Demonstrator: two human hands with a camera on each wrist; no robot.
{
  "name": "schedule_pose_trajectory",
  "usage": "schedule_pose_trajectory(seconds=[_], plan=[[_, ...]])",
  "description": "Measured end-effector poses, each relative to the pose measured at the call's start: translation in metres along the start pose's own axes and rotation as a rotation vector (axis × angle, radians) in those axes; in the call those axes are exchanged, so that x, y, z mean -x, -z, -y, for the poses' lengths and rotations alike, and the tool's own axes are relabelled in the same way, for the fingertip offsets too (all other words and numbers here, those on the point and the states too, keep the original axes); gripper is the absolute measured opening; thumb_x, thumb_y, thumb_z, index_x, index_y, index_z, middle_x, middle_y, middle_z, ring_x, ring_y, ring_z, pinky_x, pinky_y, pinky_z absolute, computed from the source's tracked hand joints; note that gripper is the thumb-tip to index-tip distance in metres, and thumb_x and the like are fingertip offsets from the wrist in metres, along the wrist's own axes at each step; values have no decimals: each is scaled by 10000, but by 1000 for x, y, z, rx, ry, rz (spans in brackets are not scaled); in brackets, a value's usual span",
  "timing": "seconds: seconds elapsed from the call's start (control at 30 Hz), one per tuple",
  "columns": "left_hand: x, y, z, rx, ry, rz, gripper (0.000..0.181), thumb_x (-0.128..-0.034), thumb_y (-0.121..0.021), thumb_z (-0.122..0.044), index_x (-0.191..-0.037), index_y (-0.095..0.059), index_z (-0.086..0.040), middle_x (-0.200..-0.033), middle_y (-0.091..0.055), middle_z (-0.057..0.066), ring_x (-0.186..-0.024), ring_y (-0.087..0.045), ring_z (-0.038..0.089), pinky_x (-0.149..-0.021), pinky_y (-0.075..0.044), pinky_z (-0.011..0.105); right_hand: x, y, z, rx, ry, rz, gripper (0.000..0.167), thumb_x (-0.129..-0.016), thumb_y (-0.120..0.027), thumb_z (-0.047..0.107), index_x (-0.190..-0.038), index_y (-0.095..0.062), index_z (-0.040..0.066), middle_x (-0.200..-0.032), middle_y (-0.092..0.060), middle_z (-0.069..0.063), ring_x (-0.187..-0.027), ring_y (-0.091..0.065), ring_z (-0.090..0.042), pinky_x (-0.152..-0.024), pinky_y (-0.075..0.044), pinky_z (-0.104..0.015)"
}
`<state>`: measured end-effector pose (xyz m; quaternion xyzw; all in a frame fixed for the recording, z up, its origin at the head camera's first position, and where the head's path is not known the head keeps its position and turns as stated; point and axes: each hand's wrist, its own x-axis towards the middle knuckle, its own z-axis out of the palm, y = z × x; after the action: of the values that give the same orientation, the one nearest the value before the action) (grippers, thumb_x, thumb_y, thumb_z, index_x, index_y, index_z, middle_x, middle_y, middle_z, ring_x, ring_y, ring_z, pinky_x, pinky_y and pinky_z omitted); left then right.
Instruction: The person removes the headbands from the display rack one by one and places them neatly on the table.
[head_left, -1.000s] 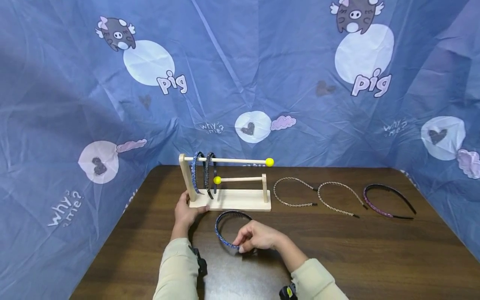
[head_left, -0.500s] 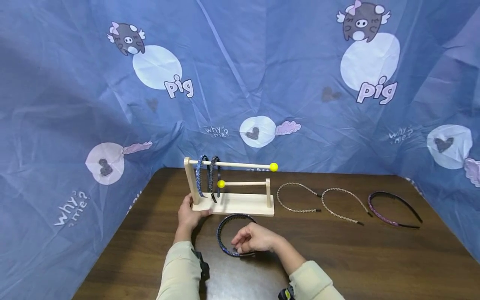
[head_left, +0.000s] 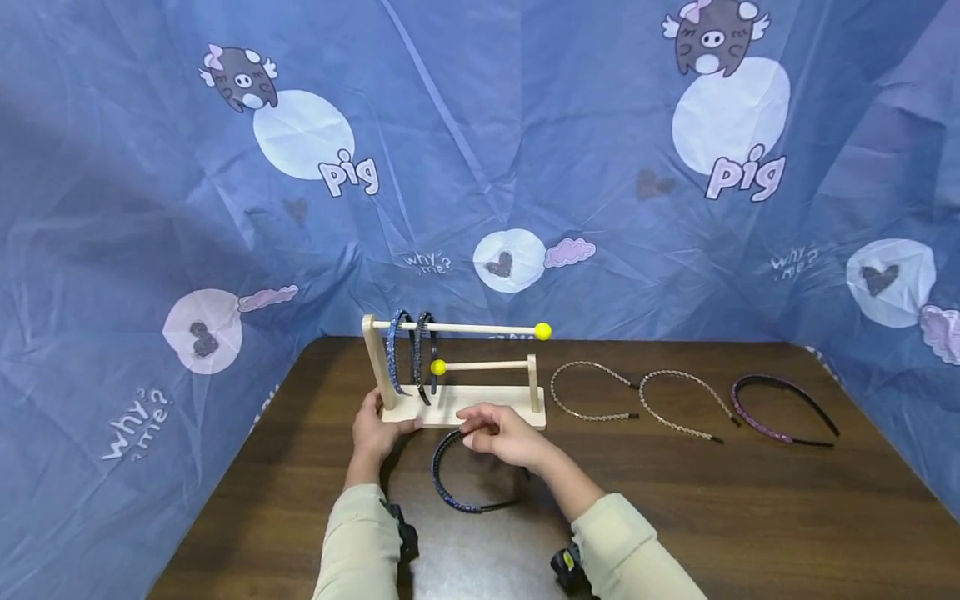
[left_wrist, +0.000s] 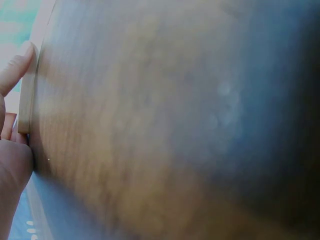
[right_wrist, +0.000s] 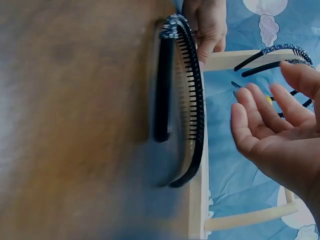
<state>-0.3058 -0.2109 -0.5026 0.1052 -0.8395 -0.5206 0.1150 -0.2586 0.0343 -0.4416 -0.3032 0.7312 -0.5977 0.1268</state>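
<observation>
In the head view a wooden two-bar headband stand [head_left: 487, 402] is on the table. My left hand [head_left: 375, 435] grips the left end of its base. In the left wrist view, the left hand's thumb [left_wrist: 19, 65] lies along the base edge [left_wrist: 26, 105]. A blue glittery headband [head_left: 438, 477] with comb teeth lies before the stand. My right hand [head_left: 504, 435] hovers over its far side, fingers loosely bent. Nothing is held in that hand [right_wrist: 280, 132] in the right wrist view, which shows it apart from the headband [right_wrist: 198, 115].
A blue headband [head_left: 392, 358] and a black glittery one [head_left: 417, 358] hang from the upper bar. Two braided gold headbands [head_left: 581, 417] [head_left: 667, 427] and a purple-black one [head_left: 757, 425] lie to the right. Behind the table [head_left: 675, 517] hangs a blue printed cloth [head_left: 450, 208].
My right hand has released the blue headband's near end and moved forward, away from me, to its far side. The headband now lies on the table. The left hand stays on the stand.
</observation>
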Motion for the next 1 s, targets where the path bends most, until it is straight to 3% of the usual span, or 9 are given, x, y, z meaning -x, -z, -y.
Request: schedule_pose_trajectory(seconds=[0.17,0.4,0.7,0.87,1.0], plan=[[-2,-1,3,14,-3,20,887,-584,-842,-15,-1350,-397,5,-1317,-464,248,-1221,-404,352,-1042,-253,419,-6,1,23,-57,32,-92,394,-852,-537,-59,-1232,-472,-144,-1128,-565,-281,-998,-542,-414,-804,-471,-274],[-4,2,3,66,-15,64,846,-619,-797,46,-1354,-380,26,-1320,-447,267,-1239,-374,364,-1055,-226,436,-18,-4,31,-153,54,-155,431,-851,-512,-111,-1275,-436,-132,-1210,-510,-304,-1040,-523,-382,-830,-475,-287],[0,10,4,91,-30,82,786,-623,-677,122,-1346,-375,62,-1283,-468,281,-1176,-413,355,-1014,-279,444,-28,-17,40,-194,98,-101,497,-842,-506,-136,-1321,-375,-138,-1289,-445,-318,-1147,-450,-449,-921,-433,-335],[1,9,3,99,-47,93,769,-629,-642,119,-1346,-370,72,-1271,-478,286,-1131,-444,351,-969,-325,419,-32,-19,39,-177,91,-81,524,-833,-518,-128,-1333,-360,-139,-1327,-392,-336,-1194,-394,-473,-992,-352,-438],[1,6,2,116,-46,84,759,-629,-629,127,-1342,-377,69,-1260,-486,285,-1106,-457,349,-946,-345,413,-37,-19,38,-158,90,-67,554,-829,-532,-115,-1347,-337,-139,-1345,-374,-330,-1218,-376,-459,-1014,-320,-443]])
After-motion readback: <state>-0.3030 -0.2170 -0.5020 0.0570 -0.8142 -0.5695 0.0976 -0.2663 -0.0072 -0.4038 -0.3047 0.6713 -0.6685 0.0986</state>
